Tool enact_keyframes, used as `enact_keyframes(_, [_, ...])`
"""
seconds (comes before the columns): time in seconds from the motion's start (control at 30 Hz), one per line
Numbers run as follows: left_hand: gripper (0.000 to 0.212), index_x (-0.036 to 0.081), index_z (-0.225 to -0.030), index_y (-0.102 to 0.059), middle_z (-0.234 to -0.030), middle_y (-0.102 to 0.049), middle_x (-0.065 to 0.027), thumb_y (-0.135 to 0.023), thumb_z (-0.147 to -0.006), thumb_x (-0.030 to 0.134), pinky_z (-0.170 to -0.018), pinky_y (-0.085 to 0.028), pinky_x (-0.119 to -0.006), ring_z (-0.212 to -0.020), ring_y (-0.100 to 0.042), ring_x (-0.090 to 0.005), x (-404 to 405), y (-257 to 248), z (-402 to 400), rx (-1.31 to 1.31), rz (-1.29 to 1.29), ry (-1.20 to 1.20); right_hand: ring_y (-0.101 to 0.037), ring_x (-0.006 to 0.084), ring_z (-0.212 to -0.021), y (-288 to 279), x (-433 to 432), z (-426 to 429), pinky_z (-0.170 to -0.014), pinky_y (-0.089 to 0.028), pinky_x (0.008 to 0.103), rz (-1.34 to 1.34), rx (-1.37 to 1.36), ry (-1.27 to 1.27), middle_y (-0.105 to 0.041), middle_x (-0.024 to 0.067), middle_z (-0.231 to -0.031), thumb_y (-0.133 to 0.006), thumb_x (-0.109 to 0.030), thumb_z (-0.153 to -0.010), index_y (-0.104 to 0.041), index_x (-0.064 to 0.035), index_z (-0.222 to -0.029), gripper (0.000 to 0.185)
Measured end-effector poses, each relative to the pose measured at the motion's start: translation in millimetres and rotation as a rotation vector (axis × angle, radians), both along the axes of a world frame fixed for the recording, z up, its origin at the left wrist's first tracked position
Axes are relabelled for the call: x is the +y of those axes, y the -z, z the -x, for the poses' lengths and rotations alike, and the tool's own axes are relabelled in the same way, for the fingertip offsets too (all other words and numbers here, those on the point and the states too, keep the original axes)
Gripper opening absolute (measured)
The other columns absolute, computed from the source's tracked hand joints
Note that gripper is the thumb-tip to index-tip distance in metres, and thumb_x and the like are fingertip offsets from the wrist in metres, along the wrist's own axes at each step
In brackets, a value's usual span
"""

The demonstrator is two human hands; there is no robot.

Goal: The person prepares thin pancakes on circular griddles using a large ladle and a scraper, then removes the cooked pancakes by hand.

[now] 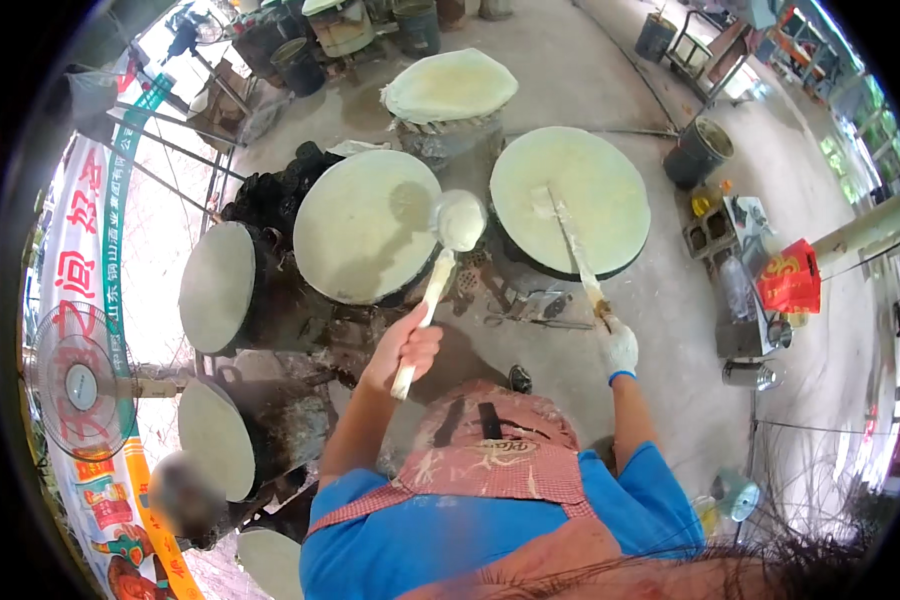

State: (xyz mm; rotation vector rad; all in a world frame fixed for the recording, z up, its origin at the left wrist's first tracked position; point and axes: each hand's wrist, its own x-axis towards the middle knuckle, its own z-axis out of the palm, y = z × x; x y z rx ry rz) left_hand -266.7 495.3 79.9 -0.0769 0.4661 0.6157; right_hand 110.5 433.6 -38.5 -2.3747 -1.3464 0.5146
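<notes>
My bare left hand (405, 349) grips the pale handle of a ladle (459, 221), whose bowl holds pale batter. The bowl overlaps the right rim of a round griddle (345, 225) coated with a pale layer; a dark shadow falls across that layer. My right hand (617, 349), in a white knit glove with a blue cuff, holds the long handle of a flat scraper (570, 236). Its blade reaches the middle of a second round griddle (600, 161), also coated pale. Behind them, a folded pale sheet stack (450, 86) rests on a stand.
More round griddles (217, 289) stand at left, near dark cylindrical briquettes (270, 195) and an electric fan (81, 382). Tongs (540, 322) lie on the concrete floor. At right are a dark bucket (697, 150), a red bag (791, 277) and a metal flask (750, 375).
</notes>
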Motion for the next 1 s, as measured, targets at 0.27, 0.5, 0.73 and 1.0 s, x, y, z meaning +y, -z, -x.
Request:
enact_keyframes(0.27, [0.036,0.015,-0.129,-0.039,-0.056,-0.032,0.0021,-0.033,-0.097,0.03,-0.032,-0.03,-0.021,-0.038,-0.029,-0.0059,-57.2,57.3,60.0,-0.272,0.296,-0.123,-0.059,0.022,-0.061,19.1,0.8,-10.2,-0.058,-0.045,0.0342,-0.057,-0.213,0.053,-0.062,0.0089,-0.066,-0.057,-0.034,-0.082,-0.066,-0.0097,-0.097,0.03])
enact_keyframes(0.5, [0.034,0.006,-0.081,-0.046,-0.051,-0.031,0.0003,-0.04,-0.093,0.037,-0.033,-0.03,-0.023,-0.038,-0.032,-0.0089,-155.2,102.2,98.5,-0.54,0.448,-0.431,-0.057,0.023,-0.1,-29.0,99.1,44.4,-0.086,-0.042,0.0336,-0.375,0.146,-0.123,-0.058,0.0167,-0.113,-0.055,-0.023,-0.085,-0.049,0.0018,-0.122,0.045])
enact_keyframes(0.73, [0.024,0.01,-0.11,-0.043,-0.057,-0.031,0.0024,-0.038,-0.096,0.029,-0.03,-0.025,-0.016,-0.04,-0.03,-0.0038,-239.8,58.8,85.9,-0.251,0.335,-0.995,-0.058,0.0278,-0.096,-21.0,173.1,252.6,-0.086,-0.042,0.0341,-0.172,0.422,-0.923,-0.061,0.0187,-0.106,-0.056,-0.024,-0.084,-0.054,0.0017,-0.115,0.041])
enact_keyframes(1.0, [0.021,0.006,-0.098,-0.04,-0.058,-0.031,0.0037,-0.046,-0.093,0.024,-0.031,-0.022,-0.016,-0.04,-0.027,-0.0028,-368.8,75.9,59.8,0.041,0.417,-1.536,-0.061,0.033,-0.078,-7.9,107.1,494.4,-0.069,-0.045,0.0398,-0.059,0.208,-1.431,-0.064,0.018,-0.081,-0.055,-0.031,-0.081,-0.06,-0.0035,-0.1,0.034])
